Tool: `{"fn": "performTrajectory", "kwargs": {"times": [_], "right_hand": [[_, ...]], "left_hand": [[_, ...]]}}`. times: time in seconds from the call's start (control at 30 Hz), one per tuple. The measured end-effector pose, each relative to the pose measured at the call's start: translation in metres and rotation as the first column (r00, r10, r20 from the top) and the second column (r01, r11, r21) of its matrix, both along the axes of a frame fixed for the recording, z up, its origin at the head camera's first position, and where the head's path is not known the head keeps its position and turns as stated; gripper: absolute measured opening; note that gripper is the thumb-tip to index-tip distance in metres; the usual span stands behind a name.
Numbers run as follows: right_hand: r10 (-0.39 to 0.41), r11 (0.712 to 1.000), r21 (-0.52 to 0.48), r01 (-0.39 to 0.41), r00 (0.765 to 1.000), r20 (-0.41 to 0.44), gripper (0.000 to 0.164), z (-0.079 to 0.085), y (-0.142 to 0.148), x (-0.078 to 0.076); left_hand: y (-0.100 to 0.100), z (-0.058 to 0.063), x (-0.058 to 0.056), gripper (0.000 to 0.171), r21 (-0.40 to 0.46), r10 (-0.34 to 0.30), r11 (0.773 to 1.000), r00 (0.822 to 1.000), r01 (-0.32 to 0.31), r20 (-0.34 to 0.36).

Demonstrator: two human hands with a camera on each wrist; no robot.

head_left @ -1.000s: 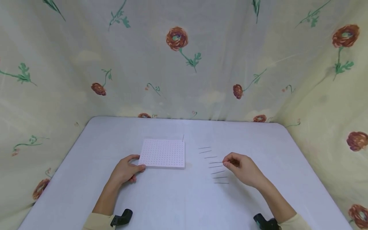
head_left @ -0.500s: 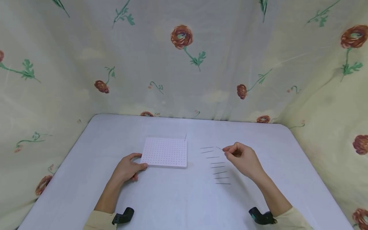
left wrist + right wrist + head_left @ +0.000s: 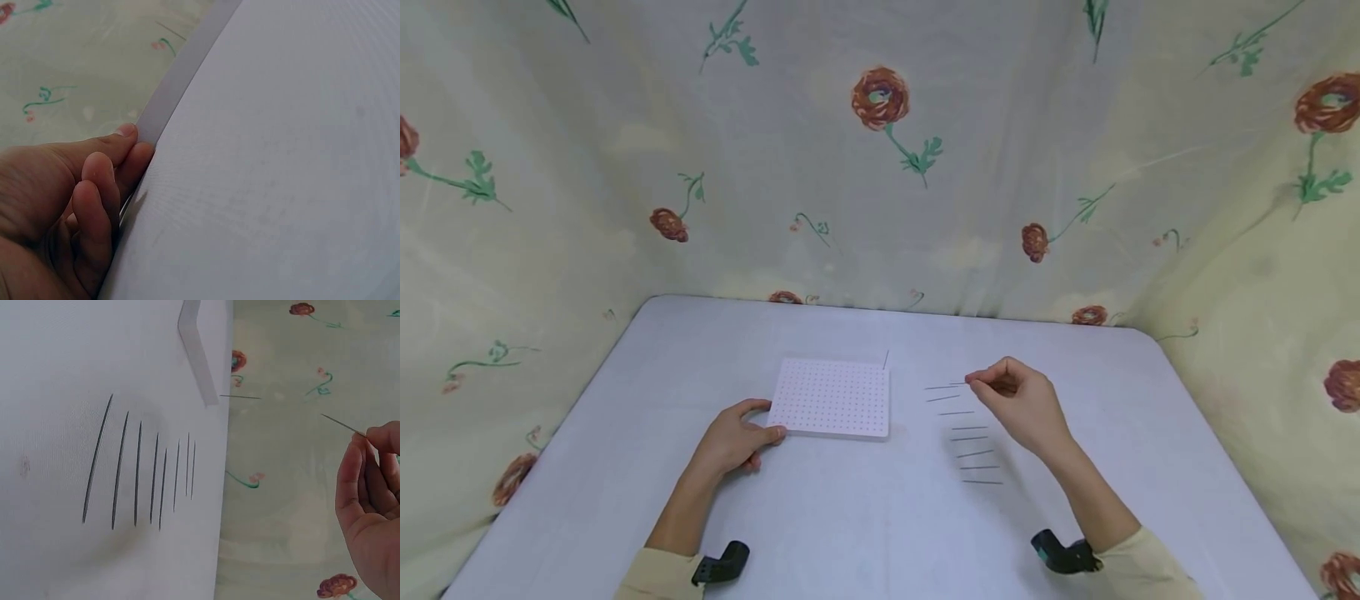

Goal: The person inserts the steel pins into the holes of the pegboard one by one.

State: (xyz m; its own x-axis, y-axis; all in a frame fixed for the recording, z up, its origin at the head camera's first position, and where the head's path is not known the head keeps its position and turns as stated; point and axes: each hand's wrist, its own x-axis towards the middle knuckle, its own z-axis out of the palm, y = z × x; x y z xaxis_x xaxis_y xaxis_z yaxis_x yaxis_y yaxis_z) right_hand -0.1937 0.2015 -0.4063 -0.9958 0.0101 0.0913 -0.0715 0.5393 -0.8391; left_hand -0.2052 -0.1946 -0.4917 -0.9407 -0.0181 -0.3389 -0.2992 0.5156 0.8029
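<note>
A white perforated board (image 3: 831, 398) lies on the table, its side wall (image 3: 181, 72) large in the left wrist view. My left hand (image 3: 726, 446) grips its near left corner between thumb and finger. At the board's far right corner one needle (image 3: 886, 360) stands up, leaning slightly. My right hand (image 3: 1022, 408) pinches another thin dark needle (image 3: 340, 424) between thumb and index finger, raised above the table right of the board. Beneath and nearer than that hand, several needles (image 3: 137, 475) lie in a spaced row, roughly parallel.
A white cloth covers the table (image 3: 820, 517). Flower-printed curtains (image 3: 760, 150) hang behind it and along both sides. Black wrist cameras are strapped at the left sleeve (image 3: 658, 575) and the right sleeve (image 3: 1150, 567).
My right hand has lifted the needle from the row and moved away from me and left, turning it along the way. The left hand stays on the board. The head view has shifted slightly.
</note>
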Motion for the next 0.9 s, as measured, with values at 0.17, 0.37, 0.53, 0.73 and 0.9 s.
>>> {"fn": "performTrajectory", "kwargs": {"times": [0.17,0.37,0.53,0.73,0.9], "right_hand": [[-0.068,0.998,0.004,0.068,0.998,-0.014,0.022,0.0,-0.009,-0.004],[-0.125,0.992,-0.022,0.125,0.992,-0.029,0.025,0.0,-0.019,-0.011],[-0.135,0.991,-0.036,0.133,0.989,-0.06,0.022,-0.001,-0.029,-0.021],[-0.109,0.994,-0.027,0.107,0.99,-0.089,0.02,-0.01,-0.038,-0.029],[-0.097,0.995,-0.035,0.094,0.991,-0.094,0.018,-0.015,-0.048,-0.035]], "left_hand": [[-0.001,0.0,-0.001,0.066,0.0,0.0,1.0,1.0,0.0,-0.007],[-0.001,-0.001,-0.001,0.067,-0.005,-0.006,1.0,1.0,0.006,-0.009],[-0.002,-0.003,-0.003,0.066,0.001,0.005,1.0,1.0,-0.005,-0.011],[-0.001,-0.003,-0.003,0.066,0.015,0.002,1.0,1.0,-0.002,-0.01],[-0.001,-0.002,-0.003,0.066,0.015,0.008,1.0,1.0,-0.008,-0.002]]}}
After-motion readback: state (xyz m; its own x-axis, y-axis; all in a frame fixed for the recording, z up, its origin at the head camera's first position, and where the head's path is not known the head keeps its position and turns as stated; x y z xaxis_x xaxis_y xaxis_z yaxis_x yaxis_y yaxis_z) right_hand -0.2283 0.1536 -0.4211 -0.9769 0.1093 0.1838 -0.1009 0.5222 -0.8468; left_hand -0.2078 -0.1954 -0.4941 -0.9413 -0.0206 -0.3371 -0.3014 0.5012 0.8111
